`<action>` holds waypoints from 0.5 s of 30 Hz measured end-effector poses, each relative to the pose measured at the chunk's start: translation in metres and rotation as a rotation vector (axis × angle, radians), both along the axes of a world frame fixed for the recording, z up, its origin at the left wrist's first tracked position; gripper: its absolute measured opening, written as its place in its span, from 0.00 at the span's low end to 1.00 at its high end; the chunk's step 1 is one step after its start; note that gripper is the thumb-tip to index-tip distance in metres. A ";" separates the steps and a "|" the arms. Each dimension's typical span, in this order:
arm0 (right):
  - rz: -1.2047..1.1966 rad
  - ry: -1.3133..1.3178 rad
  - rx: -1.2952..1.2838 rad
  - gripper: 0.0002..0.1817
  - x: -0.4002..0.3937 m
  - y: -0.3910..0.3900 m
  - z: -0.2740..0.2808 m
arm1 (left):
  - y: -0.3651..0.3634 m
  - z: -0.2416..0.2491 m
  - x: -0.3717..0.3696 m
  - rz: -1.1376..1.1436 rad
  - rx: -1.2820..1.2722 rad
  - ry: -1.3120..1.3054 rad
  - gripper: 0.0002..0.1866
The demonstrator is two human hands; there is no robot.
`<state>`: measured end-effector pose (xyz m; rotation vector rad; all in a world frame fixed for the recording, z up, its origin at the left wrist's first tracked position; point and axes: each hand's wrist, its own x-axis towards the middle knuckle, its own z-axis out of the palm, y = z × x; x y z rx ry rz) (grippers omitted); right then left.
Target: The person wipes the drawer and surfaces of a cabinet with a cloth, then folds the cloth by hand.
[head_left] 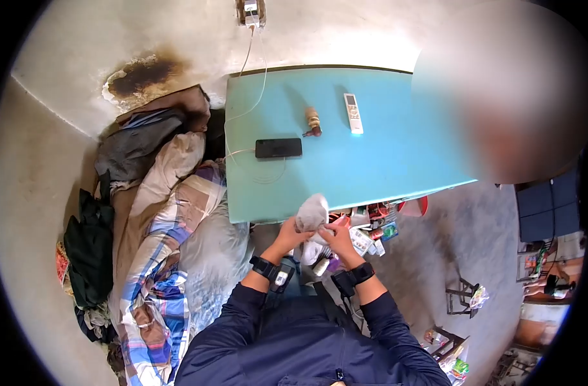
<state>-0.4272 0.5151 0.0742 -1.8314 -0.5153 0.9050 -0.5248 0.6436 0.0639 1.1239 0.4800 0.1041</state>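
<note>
My left hand point(290, 235) and my right hand point(337, 238) are close together at the near edge of the turquoise table point(371, 154). Between them they grip a crumpled, light grey and white cloth item point(312, 213), its rounded top standing up above the fingers. More pale fabric hangs below the hands over my lap. Both hands have their fingers bent round the cloth's lower part. Dark bands with devices are on both wrists.
On the table lie a black phone point(278, 148) with a white cable, a small brown and gold object point(312, 121) and a white remote point(352, 113). Bedding point(172, 225) is heaped at the left. Packages point(363, 240) sit under the table edge. A blurred area covers the upper right.
</note>
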 end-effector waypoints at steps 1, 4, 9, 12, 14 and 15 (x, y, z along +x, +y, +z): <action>-0.036 -0.109 -0.001 0.17 0.008 0.004 -0.006 | 0.007 -0.002 0.006 0.018 0.011 0.002 0.23; -0.069 -0.281 -0.004 0.17 0.037 0.018 -0.010 | 0.031 -0.016 0.016 0.067 0.325 0.037 0.13; -0.085 -0.601 0.022 0.09 0.092 0.032 0.006 | 0.059 -0.002 0.013 0.094 1.074 0.116 0.10; -0.037 -0.954 -0.459 0.15 0.122 0.025 -0.018 | 0.059 -0.019 0.022 0.075 1.232 0.015 0.14; -0.047 -1.065 -0.579 0.25 0.125 0.027 -0.040 | 0.050 -0.027 0.032 -0.028 1.331 -0.039 0.23; -0.046 -1.064 -0.579 0.25 0.131 0.029 -0.046 | 0.054 -0.030 0.036 -0.028 1.331 -0.038 0.23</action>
